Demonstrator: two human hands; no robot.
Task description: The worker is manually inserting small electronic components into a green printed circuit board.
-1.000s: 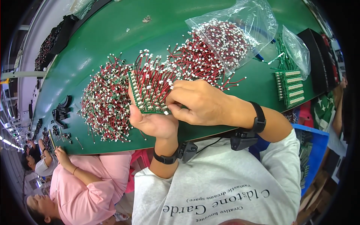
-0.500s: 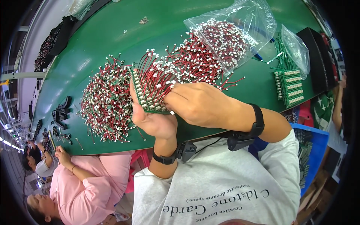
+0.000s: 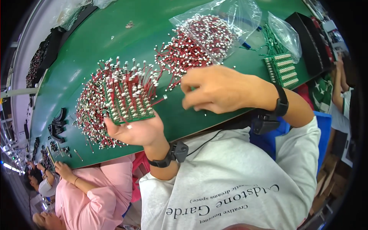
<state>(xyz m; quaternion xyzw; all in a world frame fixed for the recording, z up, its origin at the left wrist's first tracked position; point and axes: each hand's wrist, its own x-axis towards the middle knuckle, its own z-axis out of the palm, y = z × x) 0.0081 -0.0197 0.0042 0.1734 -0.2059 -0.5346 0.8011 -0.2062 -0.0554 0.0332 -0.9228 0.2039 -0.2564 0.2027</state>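
On the palm of my left hand point(image 3: 140, 132) rests a green circuit board panel point(image 3: 132, 113), tilted up, with rows of white connectors. Red wires with white plugs rise from it in a thick bunch, and one sticks out toward the right. My left thumb bends up along its near left edge; the other fingers are behind the panel. My right hand point(image 3: 220, 90) hovers to the right of the panel, near the loose cables, somewhat blurred. Its fingers are curled, with a gap between thumb and forefinger, and nothing shows in it.
Beyond my right hand lies a heap of red cables point(image 3: 184, 51), partly under a clear plastic bag point(image 3: 245, 19). Another heap of wired boards point(image 3: 88, 111) is at left. Stacked green panels point(image 3: 281, 71) and a black box point(image 3: 308, 42) stand right. A person in pink point(image 3: 92, 188) sits left.
My right hand has come away from the wires on the panel and moved right, its fingers loosening. My left hand has shifted left with the panel and turned its wired face more into view.
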